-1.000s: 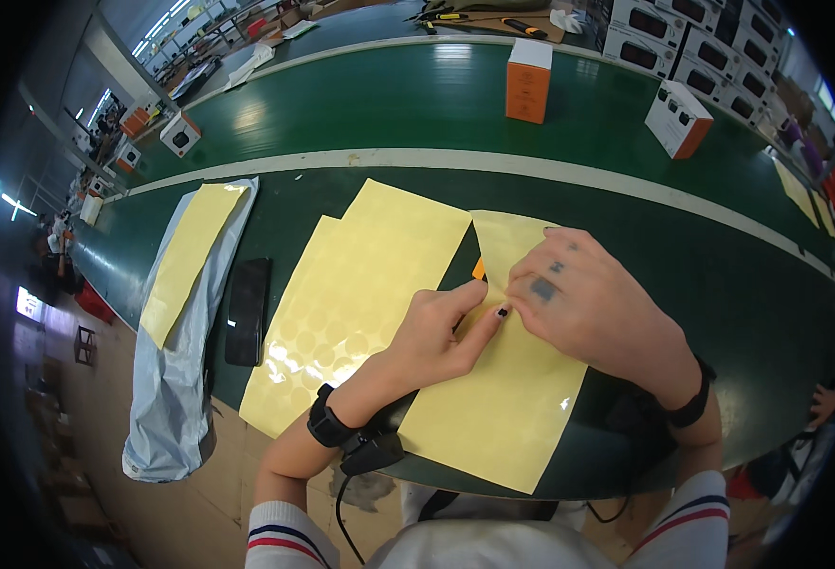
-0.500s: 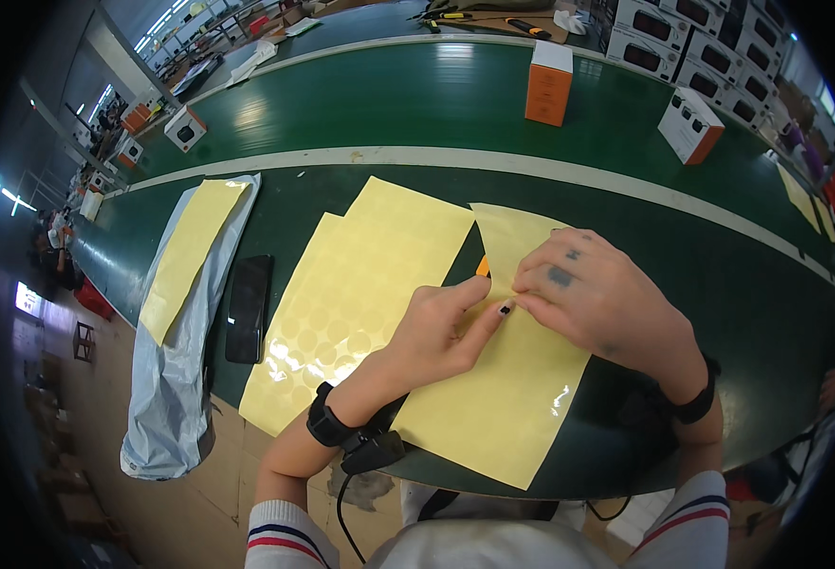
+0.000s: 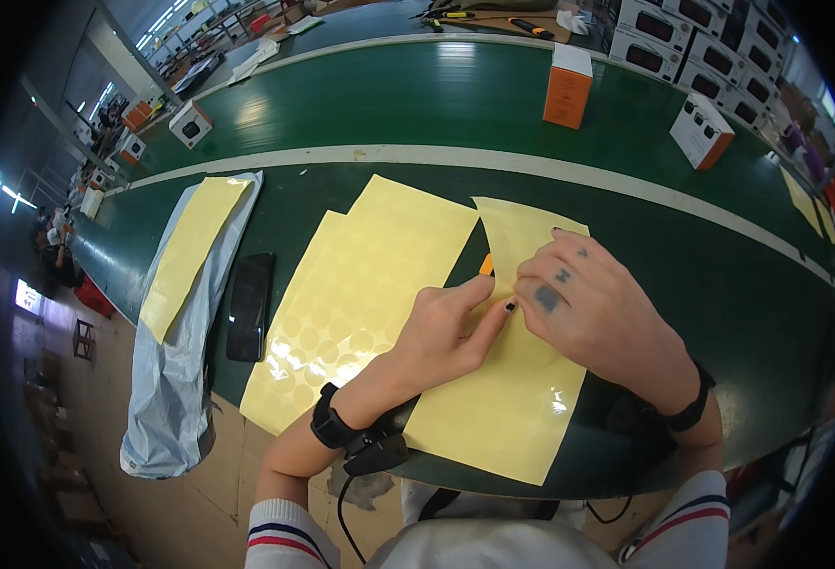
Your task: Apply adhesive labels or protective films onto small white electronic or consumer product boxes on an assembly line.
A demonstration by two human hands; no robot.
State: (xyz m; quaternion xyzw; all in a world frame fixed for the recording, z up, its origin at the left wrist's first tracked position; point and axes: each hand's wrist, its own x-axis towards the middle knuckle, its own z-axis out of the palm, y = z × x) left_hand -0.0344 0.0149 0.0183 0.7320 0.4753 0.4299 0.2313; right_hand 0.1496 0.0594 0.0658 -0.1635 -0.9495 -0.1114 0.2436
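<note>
A pale yellow sheet (image 3: 498, 417) lies at the table's front edge, its middle bunched up between my two hands. My left hand (image 3: 446, 332) comes in from the left, its thumb and forefinger closed on the sheet. Opposite it, the curled fingers of my right hand (image 3: 597, 303) press together on the same spot. An orange thing (image 3: 486, 266), mostly hidden, peeks out beside my left thumb. To the left lie yellow sheets of round clear stickers (image 3: 370, 266), overlapping each other.
A black phone (image 3: 249, 308) lies left of the sticker sheets. Beyond it, a grey plastic bag (image 3: 166, 398) with a yellow sheet (image 3: 194, 251) on top overhangs the edge. Orange-and-white boxes (image 3: 567, 90) (image 3: 702, 131) (image 3: 191, 124) stand on the green conveyor belt (image 3: 370, 104).
The boxes on the belt have shifted a little to the right. My right hand has turned slightly over the sheet, and the sheet's near end has moved slightly right.
</note>
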